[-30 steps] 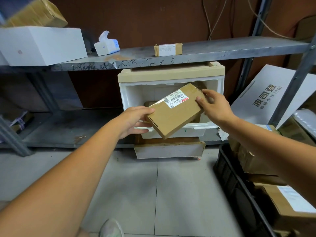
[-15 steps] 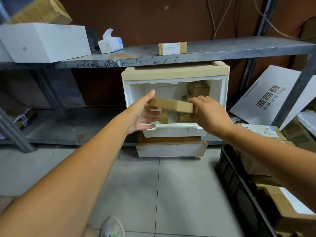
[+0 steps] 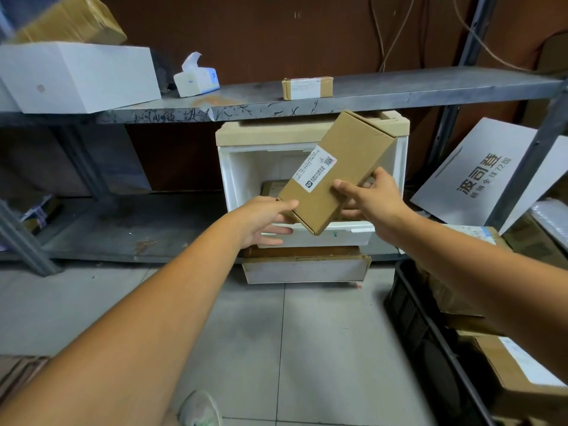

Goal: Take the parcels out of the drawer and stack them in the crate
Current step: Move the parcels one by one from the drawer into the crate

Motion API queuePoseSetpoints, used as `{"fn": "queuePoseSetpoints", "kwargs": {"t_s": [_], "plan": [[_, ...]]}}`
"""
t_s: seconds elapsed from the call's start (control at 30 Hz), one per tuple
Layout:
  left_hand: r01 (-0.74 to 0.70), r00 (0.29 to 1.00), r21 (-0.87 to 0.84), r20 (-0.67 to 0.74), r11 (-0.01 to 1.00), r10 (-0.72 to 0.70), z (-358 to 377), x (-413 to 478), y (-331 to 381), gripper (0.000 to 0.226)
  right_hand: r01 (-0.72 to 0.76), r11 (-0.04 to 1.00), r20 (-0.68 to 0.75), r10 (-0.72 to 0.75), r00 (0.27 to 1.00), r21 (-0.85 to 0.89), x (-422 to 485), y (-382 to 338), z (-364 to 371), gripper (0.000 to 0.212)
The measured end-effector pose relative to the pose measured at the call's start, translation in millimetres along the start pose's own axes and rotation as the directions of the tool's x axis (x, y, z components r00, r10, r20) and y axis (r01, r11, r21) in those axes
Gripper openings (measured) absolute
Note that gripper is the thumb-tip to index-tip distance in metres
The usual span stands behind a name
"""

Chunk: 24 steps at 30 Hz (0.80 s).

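Observation:
A flat brown cardboard parcel (image 3: pixel 338 167) with a white label is held tilted in front of the open white drawer (image 3: pixel 319 236). My left hand (image 3: pixel 264 221) holds its lower left corner, thumb on top and fingers underneath. My right hand (image 3: pixel 373 198) grips its right edge, thumb on the face. Another brown parcel (image 3: pixel 272 187) lies inside the drawer, mostly hidden. The black crate (image 3: pixel 412 312) stands on the floor at the lower right, with several brown parcels (image 3: pixel 519 373) in it.
A metal shelf (image 3: pixel 368 93) runs above the drawer unit, carrying a small brown parcel (image 3: pixel 307 88), a tissue pack (image 3: pixel 196 78) and a white box (image 3: pixel 76 76). A second drawer (image 3: pixel 304 269) sits below. A white sign (image 3: pixel 485 176) leans at the right. Grey floor tiles lie below.
The parcel has turned over between my hands: label side up, then edge-on, and now its other labelled face shows, tilted up to the right. Both hands stayed in front of the drawer.

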<state>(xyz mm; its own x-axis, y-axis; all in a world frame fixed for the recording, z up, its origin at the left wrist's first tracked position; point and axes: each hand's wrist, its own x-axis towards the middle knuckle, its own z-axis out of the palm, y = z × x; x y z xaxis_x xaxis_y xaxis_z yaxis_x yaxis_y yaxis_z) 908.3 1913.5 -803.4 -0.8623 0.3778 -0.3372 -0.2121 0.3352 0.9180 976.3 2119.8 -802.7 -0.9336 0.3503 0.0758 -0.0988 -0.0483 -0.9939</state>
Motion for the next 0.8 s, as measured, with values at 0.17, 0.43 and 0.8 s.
{"fn": "queuePoseSetpoints", "kwargs": {"t_s": [0.17, 0.43, 0.8], "plan": [[-0.088, 0.996, -0.072, -0.029, 0.994, 0.086, 1.4, 3.5, 0.3, 0.031, -0.100, 0.987, 0.036, 0.096, 0.995, 0.123, 2.1, 5.3, -1.9, 0.045], [-0.109, 0.989, -0.186, -0.120, 0.976, 0.088, -9.8, 2.5, -1.2, 0.035, -0.096, 0.995, -0.235, 0.092, 0.968, -0.005, 11.4, 1.3, -36.8, 0.063], [-0.091, 0.982, -0.096, -0.177, 0.991, 0.073, -13.9, -3.3, -6.2, 0.041, -0.029, 0.900, -0.195, -0.062, 0.979, -0.435, 12.5, 11.5, -34.8, 0.039]]}}
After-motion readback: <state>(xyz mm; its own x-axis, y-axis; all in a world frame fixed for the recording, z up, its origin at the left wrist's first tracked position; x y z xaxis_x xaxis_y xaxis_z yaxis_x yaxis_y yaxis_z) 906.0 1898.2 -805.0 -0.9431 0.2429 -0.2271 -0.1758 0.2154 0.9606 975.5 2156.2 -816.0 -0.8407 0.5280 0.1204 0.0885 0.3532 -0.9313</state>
